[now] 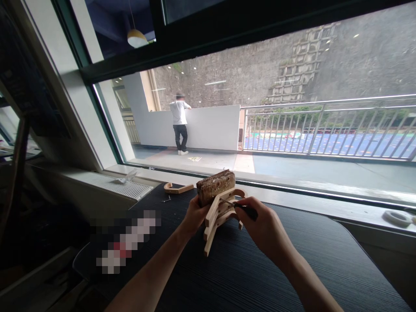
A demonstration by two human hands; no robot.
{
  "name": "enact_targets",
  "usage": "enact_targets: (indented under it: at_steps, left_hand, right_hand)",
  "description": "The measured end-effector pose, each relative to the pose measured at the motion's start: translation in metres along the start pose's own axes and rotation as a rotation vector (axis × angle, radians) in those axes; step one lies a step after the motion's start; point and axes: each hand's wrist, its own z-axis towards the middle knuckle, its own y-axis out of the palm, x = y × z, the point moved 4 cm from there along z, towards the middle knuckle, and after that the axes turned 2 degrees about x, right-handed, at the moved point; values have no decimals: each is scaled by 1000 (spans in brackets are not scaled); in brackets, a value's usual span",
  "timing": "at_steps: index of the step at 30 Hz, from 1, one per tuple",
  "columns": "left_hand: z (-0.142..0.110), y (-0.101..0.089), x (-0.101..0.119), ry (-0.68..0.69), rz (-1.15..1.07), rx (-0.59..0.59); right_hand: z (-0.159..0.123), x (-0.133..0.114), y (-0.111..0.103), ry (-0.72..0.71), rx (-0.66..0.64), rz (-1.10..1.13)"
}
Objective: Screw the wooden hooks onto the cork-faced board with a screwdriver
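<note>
My left hand is closed around the lower left side of a rough brown block, which looks like layered wood and is tilted above the table. Several pale bent wooden pieces lie against the block's near side, their curved ends towards the right. Dark holes show in them. In my right hand is a screwdriver with a black handle, gripped by closed fingers. Its thin metal shaft points left onto the top pale piece; whether the tip sits in a screw is too small to tell.
Behind my left hand, a loose bent wooden piece and a few small screws lie on the black table. A blurred-out item is at left. Past the window sill, a person stands outside. White tape roll at right.
</note>
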Motion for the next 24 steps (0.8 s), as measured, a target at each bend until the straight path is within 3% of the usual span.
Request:
enact_targets:
  at_steps: [3,7,15,19,22,24]
  left_hand:
    - [0,0,1,-2,4,5]
    - [-1,1,2,-1,12,1]
    - [-2,2,4,4,21,2]
    - [-1,1,3,0,18,13]
    - [-1,1,3,-9,15,16]
    - [-1,1,2,-11,14,18]
  right_hand:
    - [1,7,1,93,4,77]
    - [0,3,-6,103,-23,-191]
    - [-5,-19,-16,-248,-42,-315]
    - [-5,-18,-10,-324,-22,-407]
    - [-5,-15,-5,-287,-3,-374]
    - [-3,-10,-4,-181,6,-295]
